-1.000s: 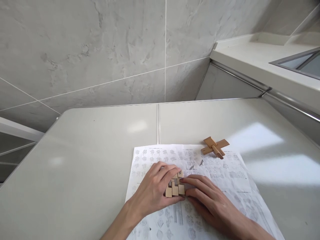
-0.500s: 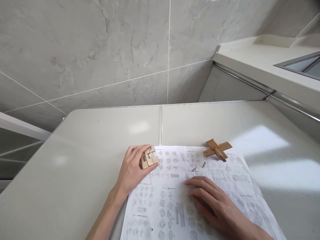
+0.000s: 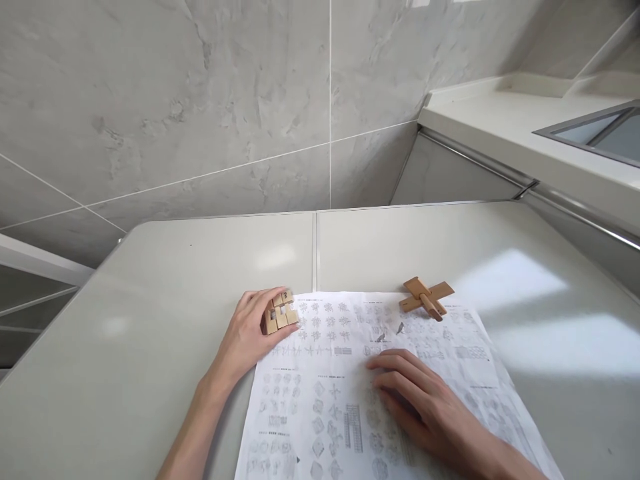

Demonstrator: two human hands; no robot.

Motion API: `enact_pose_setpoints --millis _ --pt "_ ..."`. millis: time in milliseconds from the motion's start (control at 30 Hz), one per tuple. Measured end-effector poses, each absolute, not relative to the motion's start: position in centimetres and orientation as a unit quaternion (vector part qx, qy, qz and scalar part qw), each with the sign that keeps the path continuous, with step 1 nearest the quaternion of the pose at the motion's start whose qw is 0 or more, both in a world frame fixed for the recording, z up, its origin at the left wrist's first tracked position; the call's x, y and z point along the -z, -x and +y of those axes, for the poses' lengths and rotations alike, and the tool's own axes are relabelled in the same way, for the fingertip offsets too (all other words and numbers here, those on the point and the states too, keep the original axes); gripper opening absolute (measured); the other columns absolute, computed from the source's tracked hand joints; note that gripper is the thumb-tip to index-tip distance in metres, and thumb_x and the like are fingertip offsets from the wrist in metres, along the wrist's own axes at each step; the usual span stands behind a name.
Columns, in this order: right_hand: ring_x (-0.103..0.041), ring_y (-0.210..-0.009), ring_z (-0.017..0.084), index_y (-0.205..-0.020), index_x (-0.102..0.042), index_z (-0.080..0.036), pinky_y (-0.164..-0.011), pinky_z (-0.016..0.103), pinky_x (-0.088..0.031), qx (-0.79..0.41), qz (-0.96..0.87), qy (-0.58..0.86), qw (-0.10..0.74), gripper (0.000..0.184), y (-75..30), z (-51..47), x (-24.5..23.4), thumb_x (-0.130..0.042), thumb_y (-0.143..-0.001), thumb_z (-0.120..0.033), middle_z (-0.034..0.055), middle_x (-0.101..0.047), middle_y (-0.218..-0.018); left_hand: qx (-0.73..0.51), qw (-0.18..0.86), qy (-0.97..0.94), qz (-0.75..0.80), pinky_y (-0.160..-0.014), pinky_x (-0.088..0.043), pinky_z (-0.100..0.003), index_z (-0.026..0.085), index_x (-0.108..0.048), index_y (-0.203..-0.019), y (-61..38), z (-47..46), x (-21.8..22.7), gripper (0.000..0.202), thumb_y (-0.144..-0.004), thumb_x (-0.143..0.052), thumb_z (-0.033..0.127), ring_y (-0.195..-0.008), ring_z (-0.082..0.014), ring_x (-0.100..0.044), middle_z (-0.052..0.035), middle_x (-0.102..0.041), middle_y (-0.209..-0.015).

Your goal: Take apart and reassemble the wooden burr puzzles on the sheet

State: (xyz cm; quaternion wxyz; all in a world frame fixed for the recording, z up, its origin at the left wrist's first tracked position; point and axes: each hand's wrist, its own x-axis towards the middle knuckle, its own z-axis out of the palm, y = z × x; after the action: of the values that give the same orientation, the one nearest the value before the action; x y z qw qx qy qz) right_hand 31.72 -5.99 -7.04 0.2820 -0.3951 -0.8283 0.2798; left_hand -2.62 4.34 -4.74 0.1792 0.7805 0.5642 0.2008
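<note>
My left hand (image 3: 250,327) grips a light wooden block puzzle (image 3: 281,315) at the upper left corner of a printed paper sheet (image 3: 330,360). Small gaps show between the puzzle's pieces, and a dark "3" is marked on its top. My right hand (image 3: 415,393) rests on the sheet with its fingers stretched out, slightly bent and holding nothing. Beyond it, at the sheet's far edge, lies a darker wooden cross-shaped puzzle (image 3: 426,298) made of interlocked flat bars. Rows of small puzzle drawings cover the paper.
A pale glossy table (image 3: 200,267) with a seam down its middle bears everything. Behind it stands a grey tiled wall (image 3: 250,100). To the right, a white counter ledge (image 3: 480,110) rises above the table.
My left hand has shifted a little to the left with the block puzzle, towards the sheet's edge. The right hand stays on the paper. The whole view has swung slightly.
</note>
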Motion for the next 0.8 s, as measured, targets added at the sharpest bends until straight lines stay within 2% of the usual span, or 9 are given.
enact_pose_setpoints --millis 133,233,300,367,400,467,600,700,800 --pt "-0.069 -0.117 0.03 -0.118 -0.061 -0.024 -0.094 0.045 -0.064 -0.297 -0.816 0.39 0.306 0.023 -31.6 -5.6 6.6 -0.05 -0.109 -0.006 0.0119 -0.073 -0.127 -0.207 0.13 -0.803 0.544 -0.116 -0.051 -0.058 0.032 -0.048 -0.158 2.0 4.0 4.6 0.071 -0.098 -0.08 0.051 -0.145 -0.0374 -0.051 -0.0101 -0.059 -0.156" --pt "-0.07 -0.111 0.028 -0.117 -0.062 -0.025 -0.091 0.042 -0.062 -0.339 -0.791 0.387 0.33 0.023 -31.6 -5.3 6.4 -0.051 -0.108 -0.006 0.0099 -0.074 -0.121 -0.237 0.115 -0.83 0.492 -0.119 -0.05 -0.055 0.031 -0.046 -0.159 -0.1 2.9 4.3 0.062 -0.105 -0.073 0.045 -0.145 -0.0348 -0.054 -0.0113 -0.059 -0.155" --pt "-0.071 -0.103 0.026 -0.115 -0.064 -0.026 -0.086 0.039 -0.06 -0.387 -0.759 0.398 0.34 0.02 -31.8 -5.1 6.3 -0.053 -0.108 -0.01 0.0077 -0.075 -0.113 -0.255 0.134 -0.857 0.427 -0.113 -0.056 -0.049 0.029 -0.049 -0.153 -2.1 1.7 4.3 0.05 -0.108 -0.067 0.043 -0.13 -0.03 -0.066 -0.0105 -0.068 -0.141" --pt "-0.071 -0.092 0.024 -0.111 -0.068 -0.026 -0.08 0.037 -0.058 -0.446 -0.708 0.427 0.342 0.015 -32.1 -4.9 6.2 -0.055 -0.11 -0.018 0.0059 -0.076 -0.103 -0.254 0.192 -0.875 0.365 -0.093 -0.063 -0.037 0.025 -0.056 -0.139 -4.2 0.1 4.6 0.032 -0.111 -0.061 0.041 -0.104 -0.0228 -0.075 -0.0061 -0.075 -0.117" --pt "-0.071 -0.089 0.024 -0.108 -0.07 -0.025 -0.078 0.036 -0.057 -0.48 -0.674 0.444 0.344 0.014 -32.3 -4.8 6.1 -0.056 -0.111 -0.024 0.0055 -0.076 -0.099 -0.251 0.222 -0.88 0.337 -0.078 -0.062 -0.031 0.024 -0.059 -0.128 -5.1 -0.6 4.8 0.021 -0.111 -0.061 0.038 -0.086 -0.0188 -0.074 -0.0023 -0.075 -0.102" --pt "-0.07 -0.083 0.022 -0.102 -0.071 -0.024 -0.075 0.034 -0.055 -0.556 -0.588 0.464 0.361 0.021 -32.8 -4.5 6.0 -0.06 -0.112 -0.037 0.0049 -0.075 -0.091 -0.227 0.245 -0.893 0.303 -0.067 -0.057 -0.031 0.023 -0.061 -0.111 -6.5 -1.9 5.2 0.008 -0.109 -0.061 0.031 -0.065 -0.0156 -0.067 0.003 -0.071 -0.083" --pt "-0.062 -0.069 0.015 -0.093 -0.069 -0.021 -0.062 0.026 -0.05 -0.7 -0.369 0.435 0.43 0.033 -33.8 -3.6 6.3 -0.071 -0.107 -0.051 0.0021 -0.071 -0.082 -0.188 0.291 -0.894 0.283 -0.062 -0.046 -0.029 0.022 -0.06 -0.091 -7.8 -2.8 5.8 0.011 -0.098 -0.068 0.019 -0.059 -0.0144 -0.061 0.0054 -0.065 -0.071" --pt "-0.059 -0.063 0.012 -0.092 -0.072 -0.019 -0.054 0.021 -0.044 -0.752 -0.234 0.406 0.463 0.038 -34.2 -2.8 7.0 -0.079 -0.1 -0.055 0.0019 -0.068 -0.08 -0.179 0.35 -0.862 0.321 -0.062 -0.044 -0.026 0.022 -0.064 -0.089 -7.9 -2.5 5.5 0.01 -0.094 -0.07 0.017 -0.058 -0.0131 -0.058 0.0059 -0.062 -0.069" --pt "-0.053 -0.058 0.01 -0.094 -0.075 -0.017 -0.053 0.02 -0.045 -0.765 -0.136 0.377 0.504 0.04 -34.4 -2.1 7.5 -0.087 -0.093 -0.055 -0.0003 -0.063 -0.076 -0.182 0.401 -0.829 0.346 -0.063 -0.045 -0.024 0.023 -0.067 -0.091 -7.9 -2.0 5.1 0.008 -0.096 -0.068 0.017 -0.058 -0.0111 -0.056 0.0063 -0.062 -0.07"
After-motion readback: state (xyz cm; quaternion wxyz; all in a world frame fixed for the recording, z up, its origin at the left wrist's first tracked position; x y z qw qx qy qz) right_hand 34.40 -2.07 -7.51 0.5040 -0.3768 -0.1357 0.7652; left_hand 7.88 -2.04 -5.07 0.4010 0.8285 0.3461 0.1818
